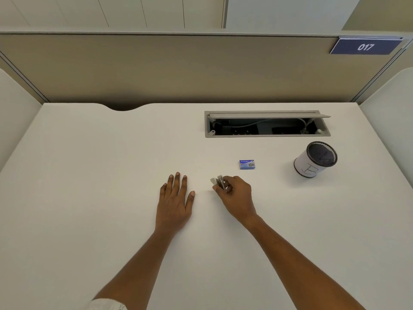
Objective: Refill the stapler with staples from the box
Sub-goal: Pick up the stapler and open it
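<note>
right hand [234, 193] gripping stapler [218, 181], left hand [175, 198] flat

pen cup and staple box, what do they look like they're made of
Pen cup: black metal mesh, most likely, shown by the fine grid inside the rim; a white sheet, seemingly paper, wraps its outside with handwritten marks.
Staple box: thin printed cardboard by the look of it, matte blue with a small label picture; too small to be sure.

Both forearms are bare from wrist to elbow. A pale, whitish sleeve [105, 304] shows at the left elbow. Neither the left hand [174, 202] nor right hand [234, 195] wears rings or a watch.
</note>
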Motion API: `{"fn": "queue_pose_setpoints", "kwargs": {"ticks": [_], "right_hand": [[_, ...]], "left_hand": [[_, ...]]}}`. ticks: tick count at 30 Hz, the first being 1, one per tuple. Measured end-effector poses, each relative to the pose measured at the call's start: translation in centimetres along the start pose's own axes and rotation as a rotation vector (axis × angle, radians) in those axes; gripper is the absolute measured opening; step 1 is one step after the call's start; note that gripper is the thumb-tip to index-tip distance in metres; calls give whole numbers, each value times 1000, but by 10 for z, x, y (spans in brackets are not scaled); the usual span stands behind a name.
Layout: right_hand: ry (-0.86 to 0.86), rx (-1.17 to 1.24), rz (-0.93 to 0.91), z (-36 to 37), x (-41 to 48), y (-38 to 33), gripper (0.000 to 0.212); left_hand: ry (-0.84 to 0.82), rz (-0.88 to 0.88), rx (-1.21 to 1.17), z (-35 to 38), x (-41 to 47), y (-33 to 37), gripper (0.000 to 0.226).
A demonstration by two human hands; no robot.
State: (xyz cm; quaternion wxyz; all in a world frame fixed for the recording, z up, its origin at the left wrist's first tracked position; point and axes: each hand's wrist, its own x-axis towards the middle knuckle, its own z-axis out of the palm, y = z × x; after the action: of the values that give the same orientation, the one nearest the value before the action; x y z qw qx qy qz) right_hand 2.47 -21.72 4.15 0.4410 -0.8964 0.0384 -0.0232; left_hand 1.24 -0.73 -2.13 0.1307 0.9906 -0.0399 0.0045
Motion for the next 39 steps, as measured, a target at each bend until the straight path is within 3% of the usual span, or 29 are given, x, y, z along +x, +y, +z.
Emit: {"fn": "queue_pose_setpoints", "kwargs": {"ticks": [5, 8, 11, 14, 18, 21, 27, 39], "right_hand": [[-140, 310, 78, -27, -12, -25, 15], [-283, 475, 104, -47, -17, -38, 25], [-418, 769, 191, -62, -27, -51, 36], [-460, 882, 214, -73, -39, -60, 42], [-398, 653, 102, -79, -54, -67, 30], [-202, 433, -45, -74, -66, -71, 25], [-51, 191, -349, -75, -87, -74, 33], [-87, -127, -562, -80, -101, -82, 28]], "left_hand": [[-72, -33, -38, -11, -5, 6, 72], [-116, -86, -154, -25, -8, 16, 64], [-87, -195, -453, -51, -16, 30, 44], [1, -275, -815, -84, -27, 53, 22], [-85, -346, -1330, -134, -41, 82, 22], [-208, -293, -1527, -159, -54, 92, 27], [-266, -202, -1568, -169, -77, 94, 34], [-292, -319, -1747, -172, -94, 89, 36]]}}
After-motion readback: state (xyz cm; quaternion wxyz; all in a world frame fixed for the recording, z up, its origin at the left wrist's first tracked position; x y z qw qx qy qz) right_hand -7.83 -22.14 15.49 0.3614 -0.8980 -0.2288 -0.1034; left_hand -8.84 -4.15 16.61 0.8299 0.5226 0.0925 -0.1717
